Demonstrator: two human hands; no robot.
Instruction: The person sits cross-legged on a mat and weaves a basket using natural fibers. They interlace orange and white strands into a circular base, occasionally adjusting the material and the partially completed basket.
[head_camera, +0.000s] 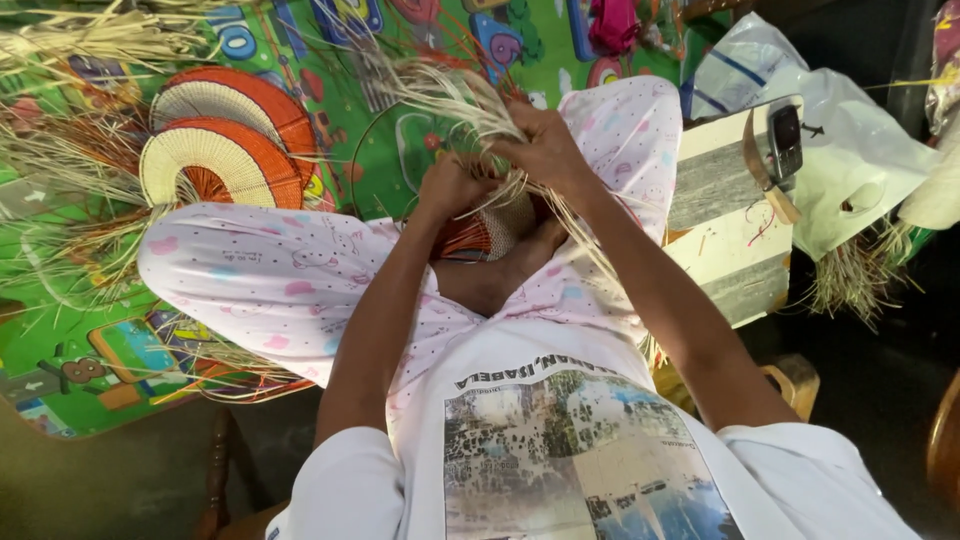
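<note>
Head view, looking straight down at the lap. Right hand (545, 150) has its grip pressed together around a bundle of pale dry straw strands (455, 95), which fan out up and to the left. Left hand (450, 185) is curled shut too, pinching the same strands just above a small half-woven orange and cream straw piece (490, 232) sitting between the knees. Both forearms angle inward, wrists close together, hands nearly touching. On the colourful green play mat (70, 340) to the left lie two finished orange and cream woven fans (225, 140). To the right, a dark mobile phone (784, 140) rests on a white wooden bench (725, 240), beside a white plastic bag (860, 150).
</note>
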